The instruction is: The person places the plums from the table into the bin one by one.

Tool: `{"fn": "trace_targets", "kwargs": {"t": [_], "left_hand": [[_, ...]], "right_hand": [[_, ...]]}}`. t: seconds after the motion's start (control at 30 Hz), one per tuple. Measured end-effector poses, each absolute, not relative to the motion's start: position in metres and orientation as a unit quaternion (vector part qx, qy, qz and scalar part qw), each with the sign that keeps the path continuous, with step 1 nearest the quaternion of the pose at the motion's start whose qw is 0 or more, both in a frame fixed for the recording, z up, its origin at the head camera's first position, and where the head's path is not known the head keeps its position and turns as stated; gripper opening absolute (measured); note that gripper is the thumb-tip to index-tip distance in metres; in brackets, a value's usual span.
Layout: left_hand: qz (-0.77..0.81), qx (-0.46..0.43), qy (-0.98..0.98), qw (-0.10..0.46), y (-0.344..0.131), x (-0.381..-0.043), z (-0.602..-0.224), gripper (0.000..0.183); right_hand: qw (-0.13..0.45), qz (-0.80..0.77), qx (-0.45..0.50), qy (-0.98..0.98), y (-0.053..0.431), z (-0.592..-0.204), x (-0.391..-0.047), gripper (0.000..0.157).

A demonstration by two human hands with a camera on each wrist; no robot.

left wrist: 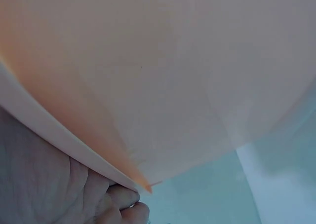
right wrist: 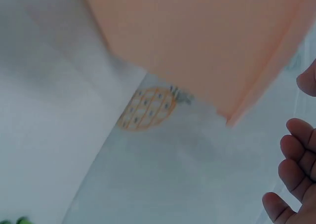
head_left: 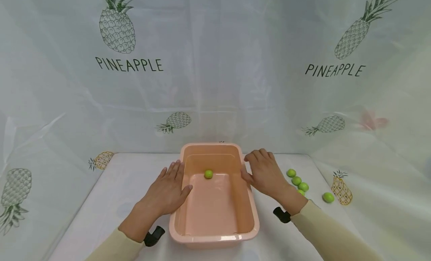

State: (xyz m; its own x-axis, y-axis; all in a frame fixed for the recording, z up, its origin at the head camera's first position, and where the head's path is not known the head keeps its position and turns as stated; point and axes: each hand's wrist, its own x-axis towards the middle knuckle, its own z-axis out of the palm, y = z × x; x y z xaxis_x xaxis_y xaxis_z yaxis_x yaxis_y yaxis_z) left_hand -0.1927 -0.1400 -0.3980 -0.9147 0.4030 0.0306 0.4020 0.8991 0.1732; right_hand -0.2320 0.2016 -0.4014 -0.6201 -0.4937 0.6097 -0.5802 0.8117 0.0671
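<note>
A pink plastic basin (head_left: 210, 212) stands on the white table, with one small green lime (head_left: 208, 174) lying inside toward its far end. My left hand (head_left: 170, 188) rests on the basin's left rim, fingers straight and thumb reaching over the edge. In the left wrist view, part of that hand (left wrist: 54, 179) lies along the basin's rim. By the right rim hovers my right hand (head_left: 266, 173), its fingers loosely bent. The right wrist view shows its fingers (right wrist: 295, 177) apart from the basin wall (right wrist: 197, 36), holding nothing.
Several green limes (head_left: 296, 180) lie in a row on the table right of the basin. Another lime (head_left: 328, 197) sits farther right. A pineapple-print sheet (head_left: 229, 85) hangs behind the table and along its sides.
</note>
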Motion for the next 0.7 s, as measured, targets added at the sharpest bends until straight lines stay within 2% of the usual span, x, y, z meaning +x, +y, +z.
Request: {"fn": "trace_targets", "kwargs": {"t": [0.1,0.27,0.53,0.7], "left_hand": [[0.089,0.206,0.974,0.002,-0.140,-0.193,-0.398,0.078],[0.096,0.203,0.974,0.010,-0.139,-0.194,-0.399,0.080],[0.101,0.201,0.974,0.014,-0.138,-0.195,-0.401,0.080],[0.101,0.198,0.975,0.015,-0.140,-0.195,-0.401,0.081]], "right_hand": [[0.324,0.077,0.269,-0.904,0.228,-0.402,-0.227,0.027],[0.300,0.088,0.213,-0.925,0.270,-0.414,-0.211,0.028],[0.274,0.072,0.166,-0.945,0.324,-0.452,-0.180,0.033],[0.283,0.041,0.171,-0.943,0.348,-0.482,-0.161,0.037]]}}
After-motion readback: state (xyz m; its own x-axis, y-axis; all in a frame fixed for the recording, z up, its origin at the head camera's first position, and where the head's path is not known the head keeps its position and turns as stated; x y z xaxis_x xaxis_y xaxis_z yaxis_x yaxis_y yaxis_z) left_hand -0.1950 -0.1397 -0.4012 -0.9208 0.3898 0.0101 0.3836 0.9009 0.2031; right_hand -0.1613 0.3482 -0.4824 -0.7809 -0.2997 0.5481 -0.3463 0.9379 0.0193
